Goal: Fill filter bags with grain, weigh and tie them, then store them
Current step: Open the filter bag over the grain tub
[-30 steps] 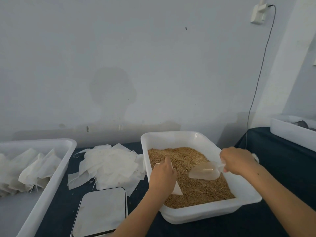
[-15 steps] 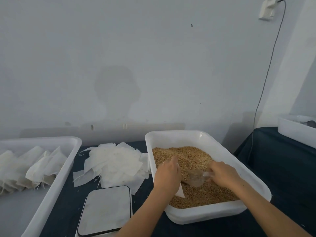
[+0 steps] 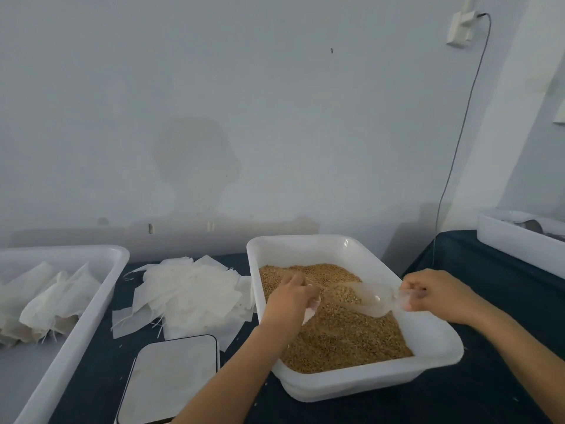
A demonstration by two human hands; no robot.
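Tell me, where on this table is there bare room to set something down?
Bare dark cloth shows right of the grain tub, up to the white tub at the far right edge. The left is crowded: the pile of empty bags, the scale and the tub of filled bags sit close. Both hands, left hand and right hand, work over the grain.

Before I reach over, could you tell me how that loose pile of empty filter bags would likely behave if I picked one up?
The empty filter bags look thin and crumpled, so one would probably be floppy and very light. They overlap with trailing strings, so neighbours may drag along.
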